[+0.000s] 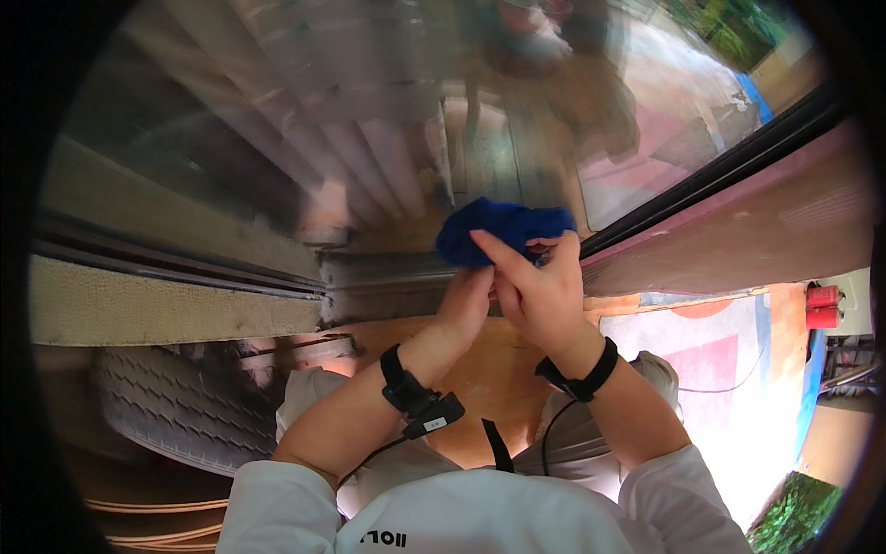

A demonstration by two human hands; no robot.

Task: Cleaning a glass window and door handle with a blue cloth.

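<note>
A bunched blue cloth (509, 221) is in front of me, close to the lower edge of a large reflective glass pane (387, 152). My right hand (547, 294) grips the cloth from the right, its index finger laid across the fabric. My left hand (471, 298) meets it from below at the cloth's lower edge. The left fingers are mostly hidden by the cloth and the right hand. Each wrist wears a black strap with a small device and a cable. Below the hands runs a dark sill (387, 273) along the glass.
A ribbed tyre (187, 408) stands at the left beside my leg. Black frame strips (720, 166) border the glass, with a beige textured panel (173, 301) below the left one. Red cylinders (824, 307) are at the far right. Orange-brown flooring (484, 374) lies between my knees.
</note>
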